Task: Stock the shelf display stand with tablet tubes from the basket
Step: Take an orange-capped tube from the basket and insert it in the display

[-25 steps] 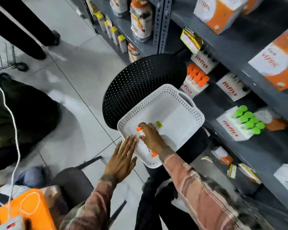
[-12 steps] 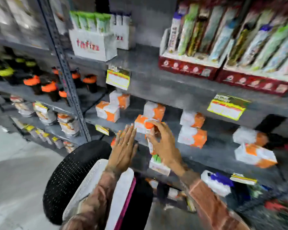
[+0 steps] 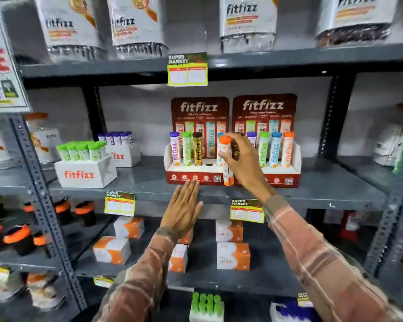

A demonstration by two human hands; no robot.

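Right hand: the right hand (image 3: pixel 244 163) is raised in front of the shelf display stand (image 3: pixel 197 176), fingers closed around an orange-capped tablet tube (image 3: pixel 226 159).
Held tube: it is kept upright, its cap at the level of the caps in the stand, its lower end hanging in front of the stand's red front edge, between the two stands.
Left hand: the left hand (image 3: pixel 184 210) is held flat and open, fingers together and stretched out, nothing grasped; the fingertips lie at the front edge of the shelf (image 3: pixel 335 187), just below the stand.
Left stand: purple-, green- and brown-capped tubes are seen upright in a row; an empty round hole (image 3: pixel 209 165) is seen beside the brown-capped one; a blue-capped tube is partly hidden behind the held tube.
Right stand: a second stand (image 3: pixel 286 175) is set touching the first, with purple-, green-, blue- and orange-capped tubes upright.
Further left on the shelf: a white box of green-capped tubes (image 3: pixel 85 166) is placed well apart from the stands.
Basket: not shown.
Sleeves: both arms are covered by plaid sleeves.
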